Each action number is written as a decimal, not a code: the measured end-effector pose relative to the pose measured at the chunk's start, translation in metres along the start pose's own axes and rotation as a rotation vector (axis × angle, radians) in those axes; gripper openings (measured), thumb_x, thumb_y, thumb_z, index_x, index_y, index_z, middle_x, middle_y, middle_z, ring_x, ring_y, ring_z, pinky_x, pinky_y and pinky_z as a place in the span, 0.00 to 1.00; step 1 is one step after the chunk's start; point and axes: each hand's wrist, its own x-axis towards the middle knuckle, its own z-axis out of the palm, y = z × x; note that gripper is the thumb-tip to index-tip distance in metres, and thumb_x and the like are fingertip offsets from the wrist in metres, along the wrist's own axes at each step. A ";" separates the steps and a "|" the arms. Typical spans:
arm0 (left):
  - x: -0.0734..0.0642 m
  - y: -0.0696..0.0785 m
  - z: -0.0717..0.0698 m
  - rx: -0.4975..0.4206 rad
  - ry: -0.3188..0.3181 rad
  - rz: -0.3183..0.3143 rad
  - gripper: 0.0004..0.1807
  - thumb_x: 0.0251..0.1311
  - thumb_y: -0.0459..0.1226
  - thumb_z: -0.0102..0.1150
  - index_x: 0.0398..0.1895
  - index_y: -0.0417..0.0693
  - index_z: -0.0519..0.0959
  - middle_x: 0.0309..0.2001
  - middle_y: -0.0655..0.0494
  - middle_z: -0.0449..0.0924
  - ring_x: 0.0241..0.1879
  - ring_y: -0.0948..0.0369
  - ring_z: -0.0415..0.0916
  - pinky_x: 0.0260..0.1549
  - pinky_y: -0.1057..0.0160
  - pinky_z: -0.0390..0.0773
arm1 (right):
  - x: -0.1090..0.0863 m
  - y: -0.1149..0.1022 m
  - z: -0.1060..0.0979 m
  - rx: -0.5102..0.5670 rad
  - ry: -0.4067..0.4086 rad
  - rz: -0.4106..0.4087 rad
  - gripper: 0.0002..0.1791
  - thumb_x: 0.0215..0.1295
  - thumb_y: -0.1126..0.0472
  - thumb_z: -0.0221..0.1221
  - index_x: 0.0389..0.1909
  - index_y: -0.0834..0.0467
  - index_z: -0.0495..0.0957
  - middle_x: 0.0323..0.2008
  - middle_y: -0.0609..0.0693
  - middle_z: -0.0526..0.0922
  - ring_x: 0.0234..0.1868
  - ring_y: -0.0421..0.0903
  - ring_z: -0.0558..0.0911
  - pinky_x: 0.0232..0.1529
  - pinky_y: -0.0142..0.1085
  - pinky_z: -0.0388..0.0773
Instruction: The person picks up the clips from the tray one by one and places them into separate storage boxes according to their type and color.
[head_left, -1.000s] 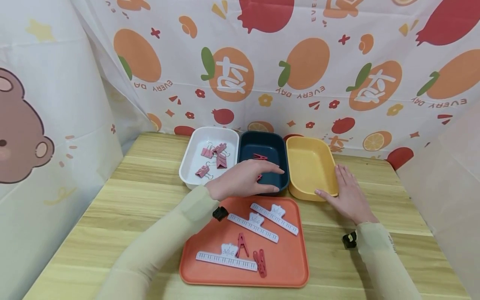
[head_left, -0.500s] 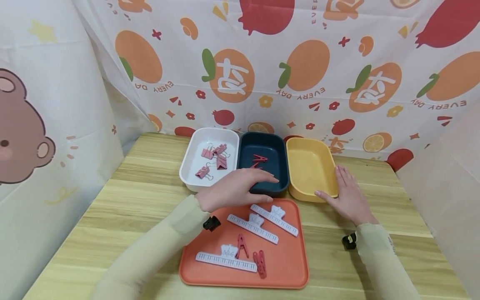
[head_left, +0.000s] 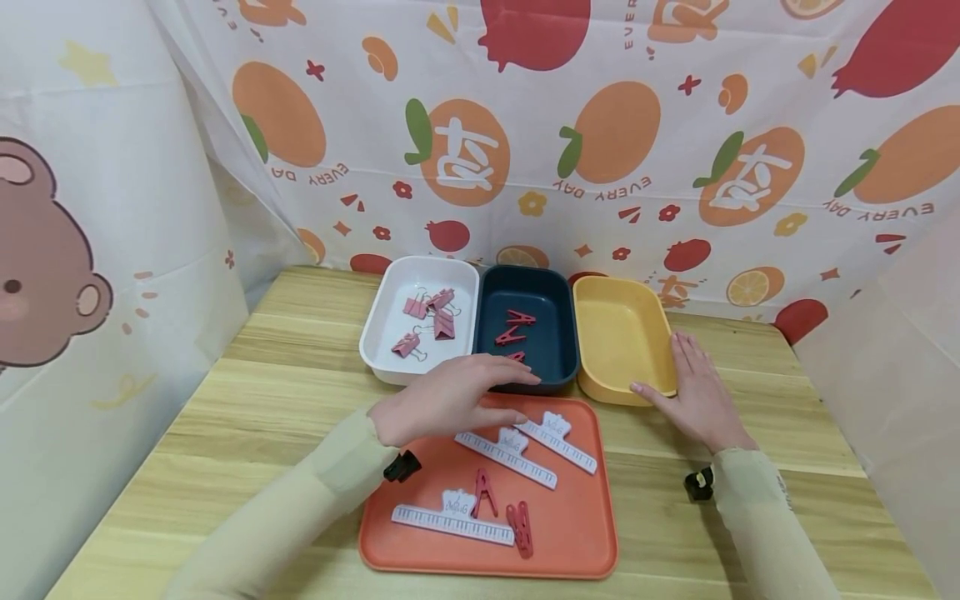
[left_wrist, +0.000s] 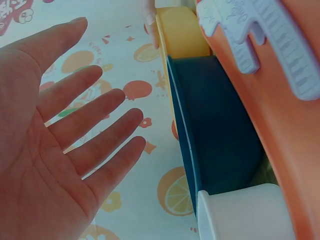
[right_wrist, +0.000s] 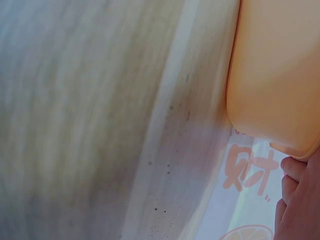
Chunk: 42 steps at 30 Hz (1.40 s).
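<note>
In the head view my left hand (head_left: 446, 398) hovers over the back of the orange tray (head_left: 570, 546), its fingers extended and holding nothing; the left wrist view shows the bare palm. Just beyond it is a dark blue bin (head_left: 553, 308) with red clothespins (head_left: 510, 336) inside, one partly hidden by my fingers. My right hand (head_left: 701, 396) rests against the right side of the yellow bin (head_left: 621, 333), thumb at its front corner. On the tray lie two red clothespins (head_left: 519, 529) and three white piano-key clips (head_left: 453, 521), two of them close to my left hand.
A white bin (head_left: 381, 333) with several pink binder clips (head_left: 444, 323) stands left of the dark blue bin. All three bins stand side by side on the wooden table (head_left: 247, 367). A fruit-printed cloth (head_left: 525, 125) hangs behind them.
My left hand has drawn back from above the dark blue bin, moving left and toward me, uncovering the clothespins in it. The right hand has stayed against the yellow bin.
</note>
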 end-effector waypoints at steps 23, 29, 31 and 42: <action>-0.034 -0.006 0.019 -0.021 -0.099 -0.043 0.28 0.63 0.52 0.69 0.66 0.60 0.79 0.60 0.68 0.78 0.63 0.63 0.70 0.57 0.56 0.77 | 0.000 0.001 0.001 0.008 0.008 -0.003 0.61 0.67 0.28 0.54 0.80 0.67 0.38 0.79 0.66 0.42 0.79 0.61 0.40 0.76 0.54 0.35; -0.040 -0.008 0.028 -0.025 -0.124 -0.033 0.28 0.62 0.52 0.71 0.64 0.59 0.80 0.59 0.68 0.79 0.60 0.64 0.73 0.57 0.56 0.77 | 0.000 0.001 0.002 0.007 0.014 0.000 0.62 0.66 0.28 0.55 0.80 0.67 0.39 0.79 0.67 0.45 0.79 0.61 0.41 0.76 0.54 0.37; -0.041 -0.008 0.030 -0.035 -0.139 -0.033 0.29 0.60 0.51 0.72 0.64 0.59 0.80 0.60 0.68 0.79 0.59 0.65 0.73 0.57 0.57 0.77 | 0.000 0.001 0.002 0.008 0.012 0.002 0.62 0.66 0.28 0.55 0.80 0.67 0.39 0.79 0.67 0.44 0.79 0.61 0.41 0.76 0.54 0.38; -0.044 -0.013 0.039 -0.057 -0.229 -0.040 0.30 0.54 0.46 0.78 0.63 0.58 0.82 0.58 0.68 0.79 0.57 0.66 0.74 0.57 0.59 0.76 | 0.000 0.001 0.002 0.011 0.012 0.002 0.61 0.67 0.28 0.54 0.80 0.68 0.39 0.79 0.67 0.45 0.79 0.61 0.41 0.76 0.54 0.37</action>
